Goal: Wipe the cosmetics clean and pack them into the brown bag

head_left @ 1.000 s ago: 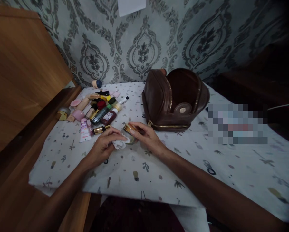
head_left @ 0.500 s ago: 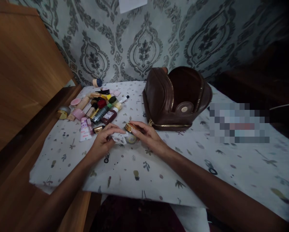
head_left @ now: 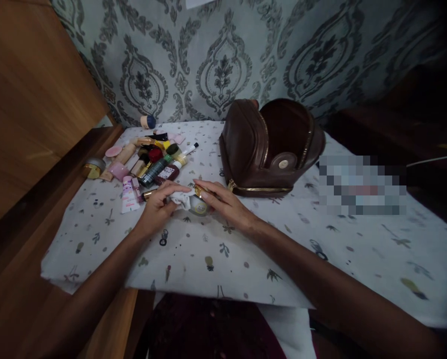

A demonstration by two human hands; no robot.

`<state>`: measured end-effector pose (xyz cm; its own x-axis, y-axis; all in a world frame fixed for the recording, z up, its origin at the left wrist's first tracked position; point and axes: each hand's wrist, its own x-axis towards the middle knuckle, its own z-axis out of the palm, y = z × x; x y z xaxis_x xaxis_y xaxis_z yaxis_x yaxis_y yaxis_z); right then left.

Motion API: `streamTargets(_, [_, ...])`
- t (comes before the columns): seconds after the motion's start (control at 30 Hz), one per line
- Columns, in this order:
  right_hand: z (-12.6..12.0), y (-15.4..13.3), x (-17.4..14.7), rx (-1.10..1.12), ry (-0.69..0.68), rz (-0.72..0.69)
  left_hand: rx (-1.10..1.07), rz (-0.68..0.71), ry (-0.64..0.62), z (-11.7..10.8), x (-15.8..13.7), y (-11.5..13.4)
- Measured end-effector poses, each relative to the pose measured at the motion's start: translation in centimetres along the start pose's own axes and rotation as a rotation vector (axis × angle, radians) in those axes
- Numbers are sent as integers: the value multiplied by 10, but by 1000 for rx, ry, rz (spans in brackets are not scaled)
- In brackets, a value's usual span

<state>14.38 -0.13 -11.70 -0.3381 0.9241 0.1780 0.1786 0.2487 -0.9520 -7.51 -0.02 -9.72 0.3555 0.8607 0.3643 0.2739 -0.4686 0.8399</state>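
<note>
A small glass jar with a gold lid (head_left: 199,205) is gripped by my right hand (head_left: 226,203), whose fingers curl over the lid from the right. My left hand (head_left: 161,202) pinches a crumpled white cloth or tissue (head_left: 181,199) and presses it against the jar's left side. Just beyond the left hand lie a small gold-capped bottle (head_left: 149,195), a white and pink tube (head_left: 129,195) and a dark red bottle with a white cap (head_left: 168,173).
Several cosmetics, among them a pink jar (head_left: 118,170) and a gold-based jar (head_left: 93,168), crowd the table's left side. An unzipped brown bag (head_left: 241,149) stands at the back right. A blurred-out item (head_left: 361,184) lies farther right. A wooden panel (head_left: 29,99) rises at left.
The view has shifted slightly, moving the scene up a little. Both hands keep their hold, and the jar's label side now turns more toward me beside the cloth.
</note>
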Motion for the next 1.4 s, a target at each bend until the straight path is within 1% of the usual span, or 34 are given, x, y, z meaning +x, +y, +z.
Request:
streamTargets(0.1, [-3, -2, 7, -42, -41, 18, 0, 5, -2, -2, -1, -2])
streamTargets(0.23, [-8, -2, 18, -14, -101, 122, 26, -3, -20, -6, -3, -3])
streamTargets(0.3, [-8, -2, 22, 12, -90, 170, 33, 3, -30, -7, -5, -4])
streamTargets(0.4, [-5, 0, 25, 9, -25, 197, 39, 27, -25, -10, -8, -6])
streamTargets(0.5, [0, 1, 23, 10, 36, 177, 48, 45, -22, -11, -10, -7])
streamTargets(0.57, [0, 3, 20, 33, 32, 137, 58, 57, -22, -11, -10, -7])
streamTargets(0.67, [-4, 5, 16, 63, -34, 86, 78, 57, -17, -10, -10, -6])
streamTargets(0.77, [-10, 7, 14, 93, -93, 87, 95, 56, -13, -8, -10, -4])
streamTargets(0.87, [-12, 8, 12, 82, -118, 69, 120, 72, -9, -5, -9, -1])
streamTargets(0.93, [-11, 7, 11, 40, -120, 18, 146, 87, 5, -3, -9, 1])
streamTargets(1.07, [-8, 2, 9, -102, -103, -165, 204, 150, 31, 3, -7, 8])
streamTargets(1.13, [-6, 1, 10, -137, -87, -204, 225, 192, 14, 4, -7, 11])
streamTargets(1.2, [-5, 4, 11, -113, -62, -173, 245, 235, -28, 3, -8, 13])
streamTargets(1.3, [-3, 10, 13, -19, -43, -68, 327, 274, -91, 0, -11, 13])
streamTargets(1.4, [-2, 16, 16, 54, -40, -13, 398, 292, -108, -3, -14, 8])
